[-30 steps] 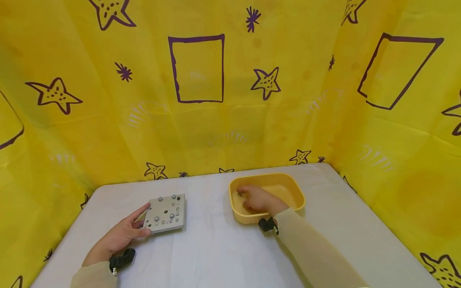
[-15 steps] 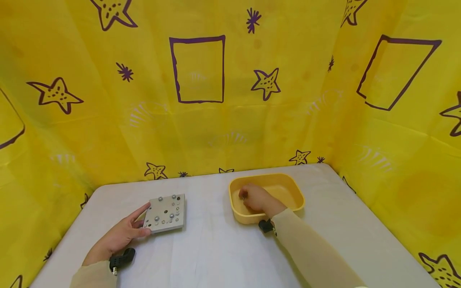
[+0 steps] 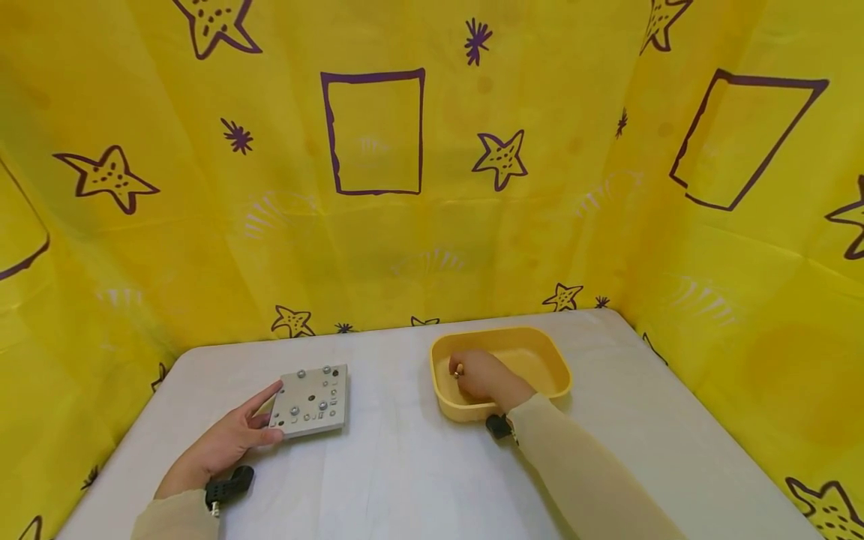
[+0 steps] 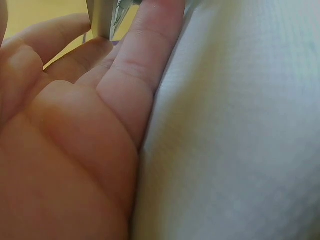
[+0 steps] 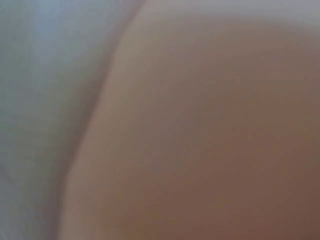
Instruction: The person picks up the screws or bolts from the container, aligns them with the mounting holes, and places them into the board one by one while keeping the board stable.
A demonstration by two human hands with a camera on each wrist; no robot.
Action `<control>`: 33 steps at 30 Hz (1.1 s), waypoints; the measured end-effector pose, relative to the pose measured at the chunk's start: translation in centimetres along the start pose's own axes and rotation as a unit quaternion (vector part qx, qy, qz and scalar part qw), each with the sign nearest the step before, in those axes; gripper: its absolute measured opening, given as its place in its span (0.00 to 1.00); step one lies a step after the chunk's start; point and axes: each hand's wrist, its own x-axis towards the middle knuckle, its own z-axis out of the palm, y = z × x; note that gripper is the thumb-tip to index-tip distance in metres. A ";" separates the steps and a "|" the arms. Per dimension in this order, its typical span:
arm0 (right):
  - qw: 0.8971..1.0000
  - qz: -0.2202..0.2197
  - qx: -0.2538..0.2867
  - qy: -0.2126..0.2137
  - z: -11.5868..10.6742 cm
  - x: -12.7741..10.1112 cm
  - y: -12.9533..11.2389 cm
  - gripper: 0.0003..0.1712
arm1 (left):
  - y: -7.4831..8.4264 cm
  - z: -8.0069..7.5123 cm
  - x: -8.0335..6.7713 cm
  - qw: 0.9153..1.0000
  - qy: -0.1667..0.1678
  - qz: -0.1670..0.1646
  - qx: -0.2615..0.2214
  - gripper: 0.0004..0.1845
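A square grey metal plate, with several screws standing in its holes, lies on the white table. My left hand rests at its near left corner, forefinger straight along the left edge and thumb against the front edge. The left wrist view shows the left hand with straight fingers and the plate's corner between them. My right hand is inside the yellow bin, fingers curled and pinching a small metal part at its left side. The right wrist view is a blur of skin.
Yellow cloth with purple stars and rectangles walls the table at the back and on both sides. The bin stands right of the middle, the plate left of it. Black wrist camera mounts sit on both cuffs.
My right hand has curled and drawn slightly up and back inside the bin, and a small metal part now shows at its fingertips. The left hand and the plate have stayed still.
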 end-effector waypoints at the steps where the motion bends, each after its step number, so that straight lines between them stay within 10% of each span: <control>1: 1.000 0.003 0.006 0.000 -0.1 -0.1 0.1 0.13 | -0.1 0.0 0.0 1.000 0.000 0.000 -0.001 0.55; 6: 0.992 0.048 0.115 0.026 -1.5 -0.8 0.3 0.10 | -0.3 0.1 0.2 1.000 0.001 0.005 0.006 0.55; 14: 0.921 0.099 0.372 0.061 -4.6 -2.4 -0.2 0.16 | 0.0 -0.1 0.2 1.000 0.007 0.003 0.023 0.56; 26: 0.731 0.123 0.669 0.058 -4.4 -1.6 0.2 0.21 | -0.4 -0.2 0.3 1.000 0.002 0.008 0.011 0.55; 33: 0.675 0.121 0.727 0.025 -4.2 -0.9 -1.0 0.17 | -0.2 -0.1 0.0 1.000 -0.005 0.017 0.009 0.55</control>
